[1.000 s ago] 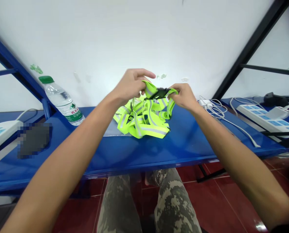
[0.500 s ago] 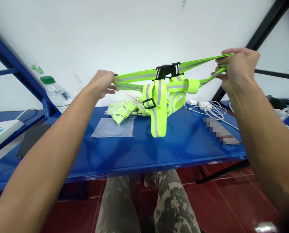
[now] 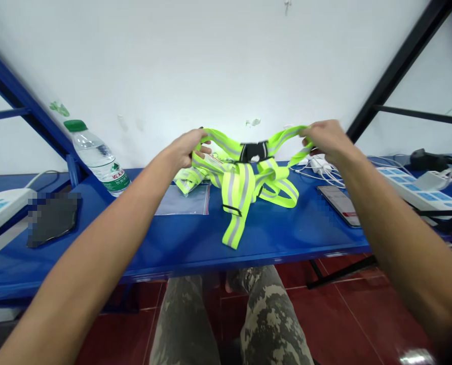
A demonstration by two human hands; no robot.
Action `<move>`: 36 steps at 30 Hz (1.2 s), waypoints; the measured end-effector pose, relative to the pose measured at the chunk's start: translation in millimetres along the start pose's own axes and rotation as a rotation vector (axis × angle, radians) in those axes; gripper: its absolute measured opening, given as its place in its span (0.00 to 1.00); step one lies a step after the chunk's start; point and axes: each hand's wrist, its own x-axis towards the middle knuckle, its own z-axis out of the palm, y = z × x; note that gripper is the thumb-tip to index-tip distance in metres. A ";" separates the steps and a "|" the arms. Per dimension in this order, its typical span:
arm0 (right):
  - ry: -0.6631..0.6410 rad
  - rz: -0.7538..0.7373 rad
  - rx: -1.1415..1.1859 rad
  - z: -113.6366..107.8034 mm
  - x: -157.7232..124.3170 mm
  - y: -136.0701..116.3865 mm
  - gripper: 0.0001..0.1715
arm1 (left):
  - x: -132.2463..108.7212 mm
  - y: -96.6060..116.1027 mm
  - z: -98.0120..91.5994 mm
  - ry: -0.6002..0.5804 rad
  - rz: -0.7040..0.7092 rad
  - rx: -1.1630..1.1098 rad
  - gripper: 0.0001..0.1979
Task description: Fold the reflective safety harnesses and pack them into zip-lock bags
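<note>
A neon-yellow reflective harness (image 3: 245,185) with grey stripes hangs between my two hands above the blue table. Its black buckle (image 3: 254,151) is fastened at the middle of the upper strap. My left hand (image 3: 191,147) grips the strap loop at the left end, fingers curled round it. The right end of the loop is pinched in my right hand (image 3: 324,138). Looser straps droop below the buckle, low over the tabletop. Behind the harness lie more yellow straps in clear plastic (image 3: 190,178), partly hidden, and a flat zip bag (image 3: 186,200).
A water bottle (image 3: 97,157) with a green cap stands at the back left of the blue table (image 3: 211,243). A dark phone (image 3: 53,218) lies on the left, another phone (image 3: 340,203) on the right. White cables (image 3: 327,172) and power strips (image 3: 419,187) are at the sides.
Both hands have come down and closer together with the harness. Its upper straps, stretched taut before, now sag, and the loose straps hang lower and spread out.
</note>
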 end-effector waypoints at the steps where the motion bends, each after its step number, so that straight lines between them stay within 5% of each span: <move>1: -0.080 -0.051 -0.141 8.1 -4.0 1.8 0.10 | -1.3 1.6 9.5 0.029 -0.031 -0.027 0.18; 3: -0.196 -0.213 -0.373 23.6 -20.5 2.1 0.20 | -4.9 6.6 26.3 0.052 -0.097 -0.105 0.19; 6: -0.149 -0.443 -0.554 44.6 -67.3 -2.7 0.26 | -10.6 15.8 41.6 0.107 -0.136 -0.176 0.19; 9: -0.538 -0.426 -0.750 65.8 -121.6 -1.5 0.38 | -15.2 22.2 45.9 0.177 -0.119 -0.231 0.16; 11: -0.677 -0.468 -0.883 78.8 -143.7 5.2 0.39 | -17.7 23.8 45.2 0.198 -0.094 -0.247 0.15; 15: -0.828 -0.405 -0.740 84.2 -132.3 10.4 0.15 | -22.7 24.4 41.5 0.189 -0.076 -0.218 0.13; 20: -0.945 -0.199 -0.135 67.0 -96.4 -13.5 0.20 | -29.4 30.0 42.6 0.127 -0.011 -0.166 0.11; 25: -1.053 -0.322 -0.652 90.3 -115.2 -3.1 0.28 | -36.0 37.7 47.7 0.177 0.040 -0.149 0.09; 28: -1.135 -0.307 -0.507 93.0 -112.2 5.7 0.22 | -41.2 39.7 47.2 0.197 0.061 -0.131 0.08; 31: -1.041 -0.145 -0.042 82.9 -90.8 -3.2 0.11 | -47.3 41.8 47.0 0.182 0.078 -0.110 0.07; 36: -0.477 -0.021 0.411 102.6 -66.5 -21.4 0.05 | -59.5 54.2 56.2 0.162 0.160 -0.118 0.04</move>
